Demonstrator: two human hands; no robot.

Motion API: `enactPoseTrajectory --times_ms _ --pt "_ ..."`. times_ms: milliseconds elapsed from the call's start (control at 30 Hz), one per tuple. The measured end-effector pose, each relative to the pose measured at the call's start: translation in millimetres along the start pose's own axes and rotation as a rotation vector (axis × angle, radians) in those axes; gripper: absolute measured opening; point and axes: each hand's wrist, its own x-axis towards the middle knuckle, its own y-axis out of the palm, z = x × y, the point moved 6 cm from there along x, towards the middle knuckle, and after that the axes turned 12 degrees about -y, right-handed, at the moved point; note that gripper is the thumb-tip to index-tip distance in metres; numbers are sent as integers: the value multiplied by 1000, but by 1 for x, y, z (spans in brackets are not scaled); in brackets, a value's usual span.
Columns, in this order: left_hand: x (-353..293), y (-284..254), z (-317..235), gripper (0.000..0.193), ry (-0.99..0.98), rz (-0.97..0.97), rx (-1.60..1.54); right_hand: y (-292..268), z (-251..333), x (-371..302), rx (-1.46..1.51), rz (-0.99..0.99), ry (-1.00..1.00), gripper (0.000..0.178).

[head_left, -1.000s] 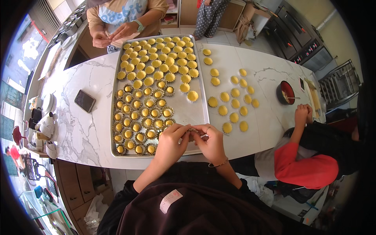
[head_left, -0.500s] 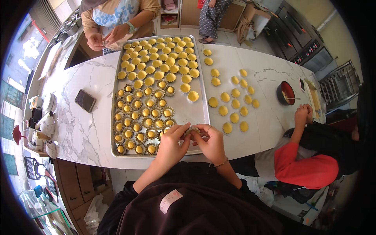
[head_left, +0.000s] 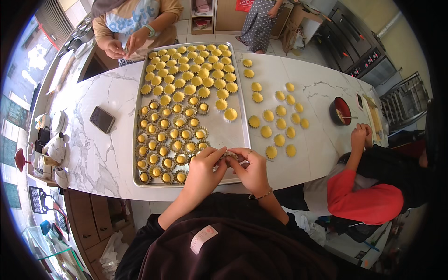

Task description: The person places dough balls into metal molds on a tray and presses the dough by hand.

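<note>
My left hand (head_left: 204, 167) and my right hand (head_left: 253, 171) meet over the near edge of a large metal tray (head_left: 224, 134). Between them they pinch a small fluted tart tin (head_left: 228, 154); the thumbs press into it and hide most of its inside. On the tray's near left, beside my left hand, stand several metal tart tins with a yellow dough ball (head_left: 180, 159) in each. Farther up the tray are rows of yellow fluted tart shells (head_left: 190, 89).
More tart shells (head_left: 281, 123) lie on the marble table (head_left: 322, 154) right of the tray. A phone (head_left: 101, 120) lies left, a dark bowl with a spoon (head_left: 341, 112) right. One co-worker's hands (head_left: 125, 45) work at the far left; another person's hands (head_left: 362, 135) rest at the right edge.
My hands stay in nearly the same place on the tart tin, with slight finger movement. The far-left co-worker's hands have shifted a little, and the person standing at the back has moved right.
</note>
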Motion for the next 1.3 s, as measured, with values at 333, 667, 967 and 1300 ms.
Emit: enactPoseTrajectory --times_ms 333,667,967,1300 --pt "-2 -3 -1 28 4 33 39 0 5 0 -2 1 -86 18" --pt "-3 2 0 27 79 23 83 0 6 -2 11 49 -4 17" --pt "-3 5 9 29 38 46 37 0 8 -1 17 33 4 17" --pt "-3 4 13 26 -3 41 -17 1 13 1 -3 47 -19 16"
